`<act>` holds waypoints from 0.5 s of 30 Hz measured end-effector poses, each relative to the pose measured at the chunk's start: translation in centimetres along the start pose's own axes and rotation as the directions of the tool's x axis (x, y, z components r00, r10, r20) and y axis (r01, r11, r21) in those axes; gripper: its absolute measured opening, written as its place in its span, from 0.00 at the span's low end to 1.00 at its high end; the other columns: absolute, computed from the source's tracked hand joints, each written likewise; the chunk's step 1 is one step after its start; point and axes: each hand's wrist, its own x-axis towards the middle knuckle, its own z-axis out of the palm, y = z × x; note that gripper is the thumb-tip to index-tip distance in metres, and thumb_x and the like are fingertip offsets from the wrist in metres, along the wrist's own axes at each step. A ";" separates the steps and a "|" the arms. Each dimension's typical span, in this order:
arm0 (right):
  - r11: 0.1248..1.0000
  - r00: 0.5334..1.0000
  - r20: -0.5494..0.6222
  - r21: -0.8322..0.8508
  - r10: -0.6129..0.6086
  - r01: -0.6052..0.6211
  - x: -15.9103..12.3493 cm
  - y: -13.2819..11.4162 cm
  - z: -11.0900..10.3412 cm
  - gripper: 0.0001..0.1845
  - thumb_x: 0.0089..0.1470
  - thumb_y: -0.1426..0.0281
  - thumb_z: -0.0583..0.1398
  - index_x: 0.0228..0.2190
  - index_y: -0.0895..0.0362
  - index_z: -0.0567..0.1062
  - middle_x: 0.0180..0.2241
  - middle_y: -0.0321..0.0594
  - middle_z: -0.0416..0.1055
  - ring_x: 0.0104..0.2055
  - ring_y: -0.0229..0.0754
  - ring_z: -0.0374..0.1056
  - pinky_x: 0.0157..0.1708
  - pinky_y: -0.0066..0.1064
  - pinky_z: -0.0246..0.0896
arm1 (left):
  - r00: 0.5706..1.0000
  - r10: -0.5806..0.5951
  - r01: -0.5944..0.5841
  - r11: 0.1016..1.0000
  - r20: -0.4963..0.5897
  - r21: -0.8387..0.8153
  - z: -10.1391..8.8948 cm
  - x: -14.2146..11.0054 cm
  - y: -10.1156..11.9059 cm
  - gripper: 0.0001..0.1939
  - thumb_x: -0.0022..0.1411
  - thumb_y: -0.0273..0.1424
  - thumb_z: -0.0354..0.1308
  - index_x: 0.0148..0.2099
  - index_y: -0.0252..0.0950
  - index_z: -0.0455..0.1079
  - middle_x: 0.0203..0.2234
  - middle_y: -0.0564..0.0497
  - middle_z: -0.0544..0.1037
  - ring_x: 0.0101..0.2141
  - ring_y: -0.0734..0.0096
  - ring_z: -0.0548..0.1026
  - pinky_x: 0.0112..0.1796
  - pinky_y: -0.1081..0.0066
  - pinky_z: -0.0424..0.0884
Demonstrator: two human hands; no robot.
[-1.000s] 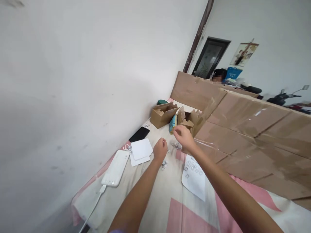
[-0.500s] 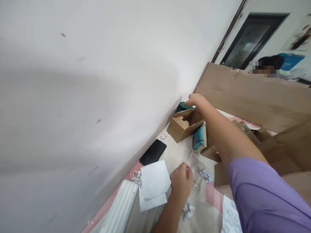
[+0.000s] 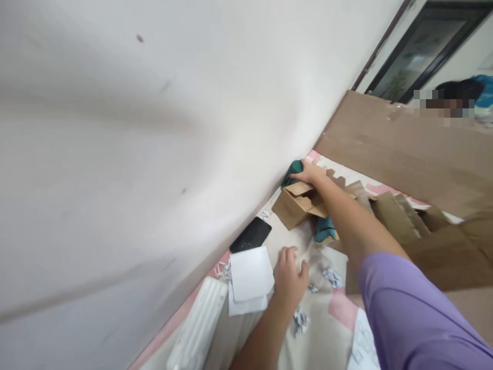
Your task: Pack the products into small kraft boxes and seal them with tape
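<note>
My right hand (image 3: 313, 172) reaches far forward to a dark green round container (image 3: 296, 167) by the wall. Its thumb and fingers lie on either side of the container's near edge, closed on it. Just in front stands a small brown cardboard box (image 3: 290, 209) with raised flaps, partly under my right forearm. Nearer to me, my left hand (image 3: 291, 272) is held open over the cloth, thumb and fingers apart, with nothing in it. Beside it on the left lie white paper sheets (image 3: 251, 275). Small crumpled paper scraps (image 3: 301, 321) are close to its wrist.
A black phone-like slab (image 3: 251, 235) and a long white ribbed piece (image 3: 198, 324) lie along the wall. A teal packet (image 3: 324, 229) sits below the box. Larger cardboard boxes (image 3: 447, 257) fill the right. Behind a tall cardboard panel (image 3: 404, 149) a person's head shows.
My right hand has come down from above onto the green container. The small box has tilted and its flaps have shifted. My left hand's fingers have spread from a curled pose.
</note>
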 end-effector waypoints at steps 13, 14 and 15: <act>0.982 0.983 0.019 0.053 -0.185 0.184 -17.1 -4.6 -7.4 0.56 0.49 0.39 0.63 0.71 0.50 0.55 0.58 0.55 0.62 0.57 0.64 0.68 0.58 0.51 0.63 | 0.946 0.262 -0.217 0.949 -0.191 0.226 -0.7 -0.5 0.8 0.45 0.58 0.47 0.66 0.69 0.34 0.51 0.68 0.28 0.59 0.70 0.44 0.57 0.64 0.44 0.59; 0.977 0.978 0.011 0.048 -0.208 0.207 -19.0 -5.3 -8.4 0.56 0.49 0.40 0.64 0.71 0.50 0.55 0.58 0.54 0.62 0.57 0.63 0.68 0.58 0.50 0.63 | 0.947 0.251 -0.204 0.951 -0.200 0.232 -0.8 -0.5 0.9 0.45 0.59 0.48 0.66 0.69 0.32 0.52 0.68 0.27 0.59 0.70 0.44 0.57 0.64 0.45 0.60; 0.972 0.973 -0.008 0.043 -0.233 0.233 -21.2 -5.8 -9.5 0.56 0.49 0.42 0.64 0.71 0.50 0.54 0.59 0.53 0.61 0.56 0.62 0.68 0.58 0.49 0.63 | 0.950 0.251 -0.202 0.948 -0.187 0.246 -0.9 -0.6 0.9 0.46 0.58 0.49 0.66 0.68 0.31 0.53 0.68 0.27 0.59 0.70 0.44 0.56 0.64 0.46 0.59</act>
